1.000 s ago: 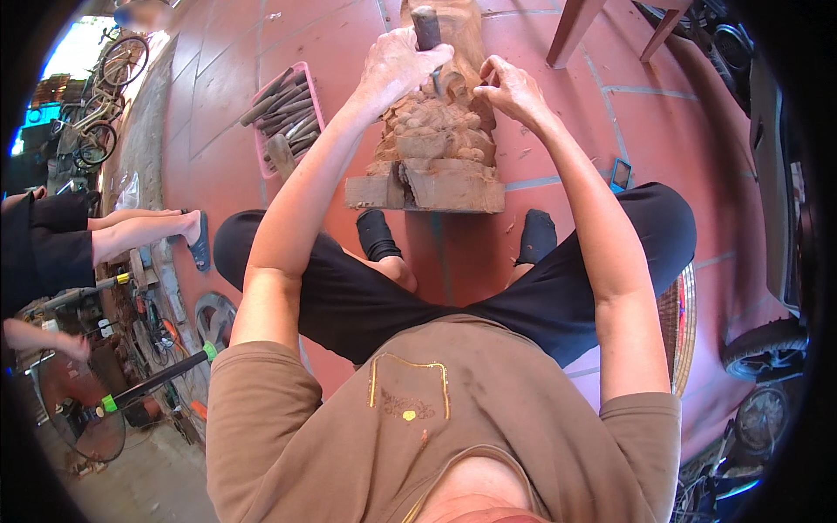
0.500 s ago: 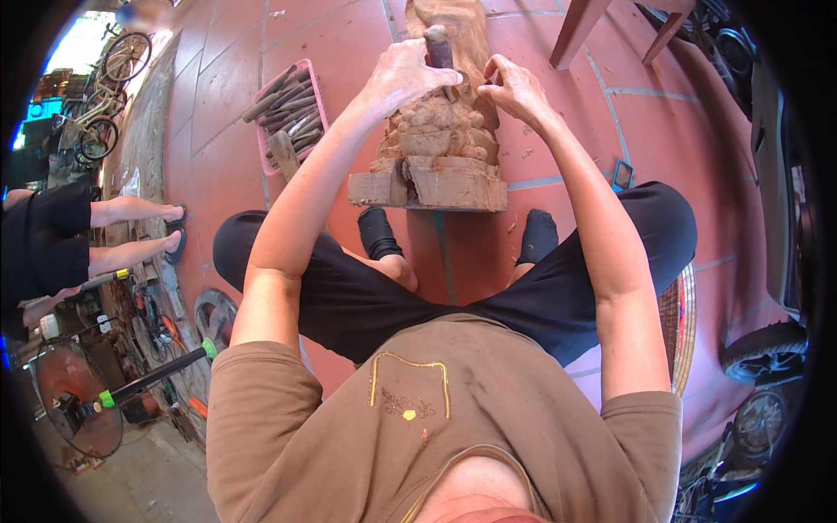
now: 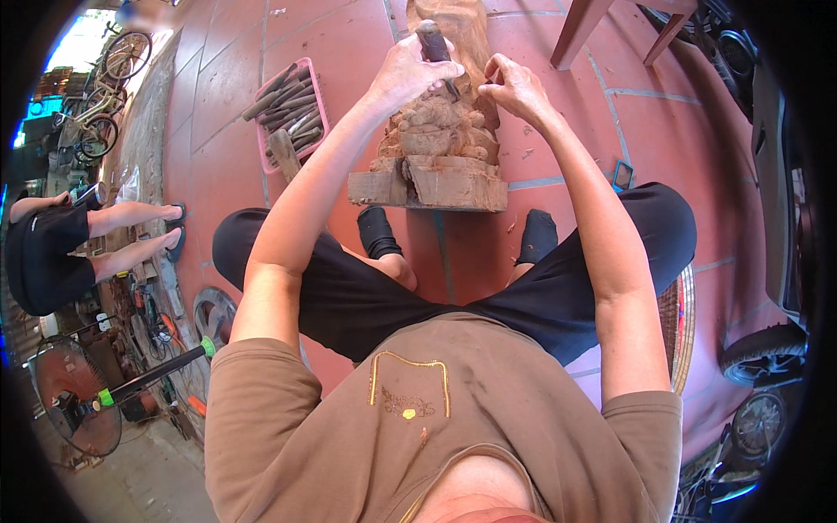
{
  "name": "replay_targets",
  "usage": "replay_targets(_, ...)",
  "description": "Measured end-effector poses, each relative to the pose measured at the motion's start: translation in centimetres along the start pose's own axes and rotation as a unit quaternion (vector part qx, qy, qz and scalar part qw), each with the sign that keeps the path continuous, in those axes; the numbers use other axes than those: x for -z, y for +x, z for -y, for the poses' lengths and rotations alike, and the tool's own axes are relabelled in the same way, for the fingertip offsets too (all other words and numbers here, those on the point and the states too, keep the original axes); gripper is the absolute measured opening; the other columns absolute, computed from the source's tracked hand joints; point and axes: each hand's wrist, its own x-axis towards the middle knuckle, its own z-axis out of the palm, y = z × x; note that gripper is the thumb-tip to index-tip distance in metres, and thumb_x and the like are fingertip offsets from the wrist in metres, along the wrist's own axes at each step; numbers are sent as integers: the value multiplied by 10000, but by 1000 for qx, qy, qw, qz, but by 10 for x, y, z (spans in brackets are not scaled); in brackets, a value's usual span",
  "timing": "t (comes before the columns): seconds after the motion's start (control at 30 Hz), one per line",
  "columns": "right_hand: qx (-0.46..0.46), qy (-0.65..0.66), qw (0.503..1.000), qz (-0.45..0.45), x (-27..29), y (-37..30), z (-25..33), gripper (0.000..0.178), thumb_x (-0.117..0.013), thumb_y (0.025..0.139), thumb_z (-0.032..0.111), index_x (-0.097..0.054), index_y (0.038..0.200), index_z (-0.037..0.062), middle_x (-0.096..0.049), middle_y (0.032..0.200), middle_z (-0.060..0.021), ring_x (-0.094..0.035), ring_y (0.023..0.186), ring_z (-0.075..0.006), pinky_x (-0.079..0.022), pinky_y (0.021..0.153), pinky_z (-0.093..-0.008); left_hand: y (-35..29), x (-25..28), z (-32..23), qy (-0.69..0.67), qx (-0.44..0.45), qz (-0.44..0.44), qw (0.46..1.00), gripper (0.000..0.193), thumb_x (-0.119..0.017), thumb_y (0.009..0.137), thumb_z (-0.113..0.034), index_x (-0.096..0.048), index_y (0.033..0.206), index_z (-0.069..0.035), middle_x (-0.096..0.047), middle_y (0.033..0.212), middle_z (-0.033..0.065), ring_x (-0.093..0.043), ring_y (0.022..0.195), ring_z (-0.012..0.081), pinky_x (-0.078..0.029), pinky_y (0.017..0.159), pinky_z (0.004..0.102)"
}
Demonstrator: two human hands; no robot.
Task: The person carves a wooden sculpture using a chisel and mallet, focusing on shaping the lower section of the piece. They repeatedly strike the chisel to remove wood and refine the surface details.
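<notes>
A carved block of brown wood [image 3: 436, 144] lies on the floor ahead of me, its flat sawn base facing my feet and its surface worked into rounded lumps. My left hand [image 3: 414, 70] is closed around the dark handle of a carving chisel [image 3: 433, 42]. The chisel tilts, its rounded butt pointing away and its blade end down by the carved part. At the carving's right edge my right hand [image 3: 516, 89] is loosely curled, thumb and forefinger apart, with no tool visible in it. Whether its fingertips touch the wood I cannot tell.
A pink basket [image 3: 324, 105] of wooden-handled tools stands left of the carving, with a mallet-like wooden handle [image 3: 283, 152] beside it. A reddish stool leg [image 3: 575, 35] is at the far right. Another person's legs [image 3: 131, 235] and a fan [image 3: 78, 392] are at the left.
The chisel in my left hand has turned, so more of its handle shows and its butt has shifted left. My right hand has barely moved. The person at the left has shifted.
</notes>
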Motion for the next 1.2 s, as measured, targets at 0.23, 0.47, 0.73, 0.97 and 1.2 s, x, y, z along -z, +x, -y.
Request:
replay_targets(0.23, 0, 2, 1000, 13, 1, 0, 4, 333, -705, 775, 279, -584, 1011, 78, -654, 821, -90, -644, 814, -255, -495, 730, -403, 1, 4, 6, 99, -37, -16, 994, 323, -772, 819, -230, -597, 976, -8, -650, 733, 66, -643, 648, 118, -521, 579, 287)
replay_targets(0.47, 1, 7, 1000, 6, 1, -1, 2, 323, -705, 783, 278, -584, 1010, 83, -649, 804, -85, -641, 805, -251, -491, 727, -398, -7, -10, 2, 278, -173, -46, 944, 288, -749, 843, -235, -617, 969, -12, -690, 805, 74, -655, 720, 128, -539, 690, 294)
replay_targets(0.73, -16, 13, 1000, 16, 4, -7, 7, 337, -714, 800, 274, -580, 1049, 91, -686, 925, -134, -647, 937, -326, -492, 808, -447, -7, -13, -2, 276, -118, -74, 951, 273, -743, 833, -221, -606, 947, -15, -688, 795, 88, -661, 692, 136, -538, 669, 306)
replay_targets(0.97, 2, 22, 1000, -11, -1, -6, 5, 312, -698, 789, 259, -579, 1022, 90, -651, 807, -89, -641, 815, -274, -492, 727, -418, -1, -9, -5, 272, -103, -86, 953, 293, -744, 824, -210, -591, 966, -5, -670, 776, 55, -644, 652, 117, -522, 619, 302)
replay_targets(1.2, -5, 19, 1000, 5, 2, -5, 6, 304, -695, 793, 260, -578, 1017, 90, -651, 809, -81, -641, 821, -255, -492, 736, -410, -2, 2, 2, 249, -105, -97, 958, 258, -724, 839, -182, -589, 973, -6, -674, 802, 46, -637, 687, 103, -516, 593, 276)
